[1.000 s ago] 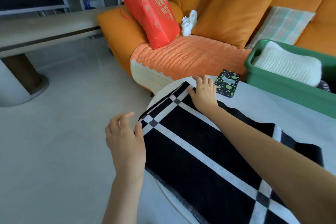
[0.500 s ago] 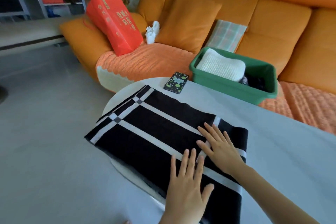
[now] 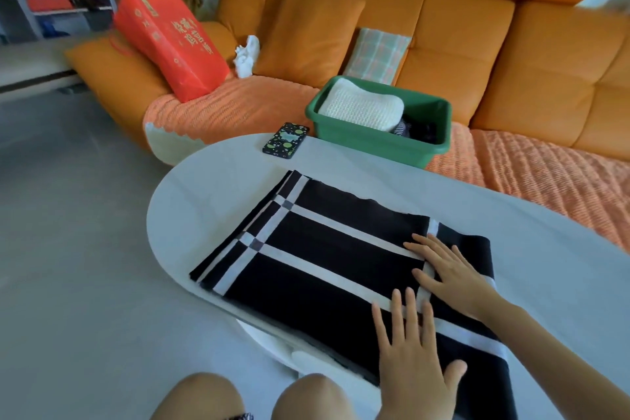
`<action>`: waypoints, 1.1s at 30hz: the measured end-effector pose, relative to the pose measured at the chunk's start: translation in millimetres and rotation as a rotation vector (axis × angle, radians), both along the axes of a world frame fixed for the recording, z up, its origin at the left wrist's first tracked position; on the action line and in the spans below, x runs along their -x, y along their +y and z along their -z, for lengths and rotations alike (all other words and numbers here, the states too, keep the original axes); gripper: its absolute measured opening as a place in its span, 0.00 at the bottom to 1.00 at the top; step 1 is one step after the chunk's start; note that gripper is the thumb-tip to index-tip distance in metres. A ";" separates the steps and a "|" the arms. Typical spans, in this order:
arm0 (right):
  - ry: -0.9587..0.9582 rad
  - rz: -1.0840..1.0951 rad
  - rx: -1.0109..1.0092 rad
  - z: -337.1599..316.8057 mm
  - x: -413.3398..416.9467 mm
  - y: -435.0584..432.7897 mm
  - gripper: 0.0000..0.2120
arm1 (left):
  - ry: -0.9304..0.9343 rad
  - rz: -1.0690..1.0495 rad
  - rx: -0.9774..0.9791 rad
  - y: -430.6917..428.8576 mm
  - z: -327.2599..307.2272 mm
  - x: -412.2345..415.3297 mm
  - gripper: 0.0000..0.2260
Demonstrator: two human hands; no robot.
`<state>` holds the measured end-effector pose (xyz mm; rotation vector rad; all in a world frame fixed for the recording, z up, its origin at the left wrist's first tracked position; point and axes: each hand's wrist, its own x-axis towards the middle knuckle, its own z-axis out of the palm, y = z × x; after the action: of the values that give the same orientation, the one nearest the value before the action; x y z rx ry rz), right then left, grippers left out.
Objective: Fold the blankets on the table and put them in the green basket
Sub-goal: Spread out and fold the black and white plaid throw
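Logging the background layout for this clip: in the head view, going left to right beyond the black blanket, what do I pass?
red gift bag → small white object → phone → green basket. The plaid cushion is left out: it overlaps the basket.

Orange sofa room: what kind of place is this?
Most likely a home living room: a big orange sofa with cushions, a white table right in front of it, and a green basket holding a folded cream blanket.
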<state>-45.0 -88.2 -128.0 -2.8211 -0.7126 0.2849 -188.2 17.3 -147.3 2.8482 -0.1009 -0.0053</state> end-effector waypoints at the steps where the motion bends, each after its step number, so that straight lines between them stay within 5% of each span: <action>1: 0.004 0.005 0.003 -0.7 2.8 -6.2 0.23 | 0.013 0.022 0.007 -2.3 -1.2 -1.2 0.30; 4: 0.008 0.021 0.021 -4.9 6.5 -11.6 0.23 | -0.017 0.020 0.282 15.3 -11.3 1.0 0.31; 8: -0.058 0.013 -0.113 -17.4 -5.6 18.3 0.21 | -0.143 -0.109 0.569 76.3 -22.6 -3.9 0.17; 11: -0.026 0.015 -0.269 -27.8 -24.9 63.8 0.21 | -0.384 -0.328 0.488 141.0 -26.8 -11.1 0.14; 17: 0.133 -0.021 -0.296 -33.1 -70.5 163.9 0.22 | -0.285 -0.655 0.348 230.0 -24.6 -18.2 0.17; 26: 0.115 -0.023 -0.262 -16.5 -122.3 232.8 0.23 | -0.291 -0.706 0.547 251.6 -8.6 -23.8 0.02; 33: -0.006 -0.089 -0.259 -9.4 -140.1 233.9 0.09 | -0.243 -0.752 0.489 254.1 -11.5 -25.6 0.03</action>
<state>95.1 145.7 -118.5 -2.5517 -0.8142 0.1839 -162.6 271.4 -135.8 2.2245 0.7986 0.4519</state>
